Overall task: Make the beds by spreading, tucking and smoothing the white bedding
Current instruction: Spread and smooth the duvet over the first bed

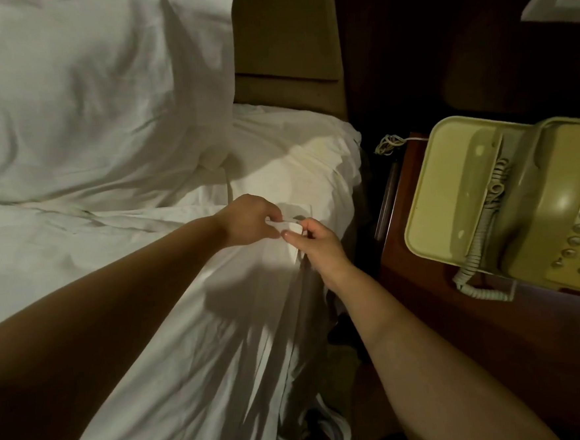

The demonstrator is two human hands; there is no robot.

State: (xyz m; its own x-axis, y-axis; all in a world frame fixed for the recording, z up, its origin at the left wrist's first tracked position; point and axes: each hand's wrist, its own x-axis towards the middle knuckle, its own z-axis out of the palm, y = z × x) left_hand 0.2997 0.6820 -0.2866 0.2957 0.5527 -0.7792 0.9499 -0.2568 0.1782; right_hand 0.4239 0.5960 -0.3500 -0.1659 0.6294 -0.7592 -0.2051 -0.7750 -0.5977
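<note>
White sheet [200,329] spread over the near part of the bed [310,139], creased, draping off the right edge; upper corner lying just short of the pillow [83,79] at far left. Left hand [250,219] and right hand [312,242] close together at that corner, near the right edge, each pinching the hem narrowly between thumb and fingertips, remaining fingers curled in.

Probably light, soft and limp: no stiffness, sure to sag between holds and to wrinkle wherever slack. Not fragile, hardly slippery. Best taken at the hem or corner, hands drawn apart to pull it taut before tucking down the right side.

Worth minding the nightstand [442,312] just right of the bed, with a telephone [521,203] and its coiled cord [473,258] close by.
</note>
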